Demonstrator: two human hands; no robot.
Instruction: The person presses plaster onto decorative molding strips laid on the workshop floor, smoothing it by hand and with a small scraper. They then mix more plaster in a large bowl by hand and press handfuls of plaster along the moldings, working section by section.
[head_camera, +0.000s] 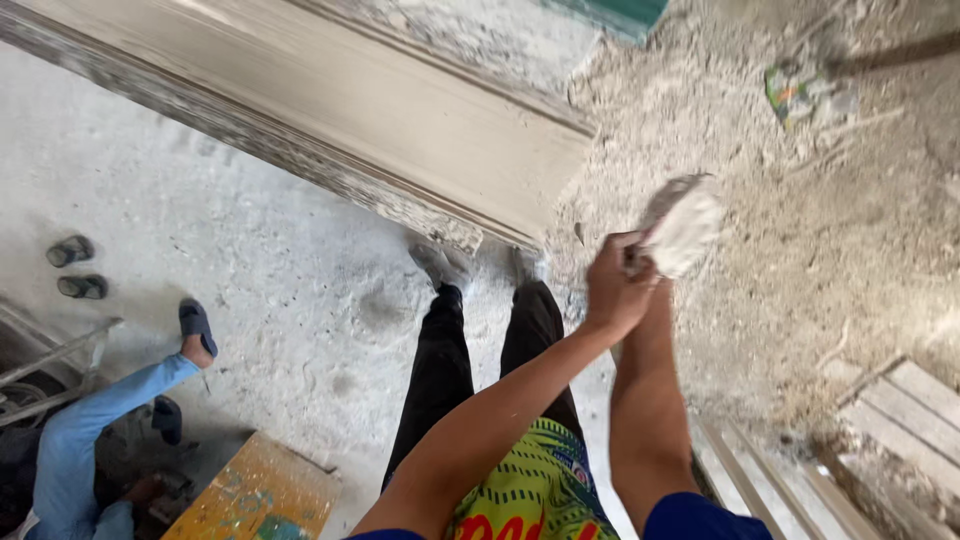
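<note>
1. Both arms of the person wearing the camera reach forward and meet in front of the body.
2. The left hand (615, 285) is in a loose fist, fingers curled together around something small that cannot be made out; its knuckles face the camera.
3. Just beyond those fingers, up and to the right, is a pale, dust-caked trowel-like pad (682, 225), blurred and tilted, touching the left fingertips.
4. The right hand (645, 268) is almost entirely hidden behind the left hand and the pad. Whether its fingers are apart or closed cannot be told; the forearm rises straight to the underside of the pad.
5. Beyond the fingers and to their left lies a long beige moulded panel (400, 120) with a rough, crumbly edge, running diagonally across the pale dusty floor (250, 250).
6. Beyond and to the right of the fingers is loose sandy rubble (820, 250).
7. Below the hands, the person's black trouser legs and dusty shoes show.
8. Far to the left of the fingers, another person's blue-sleeved leg and sandal (196, 325) rest near a yellow paint-marked board (255, 495).
</note>
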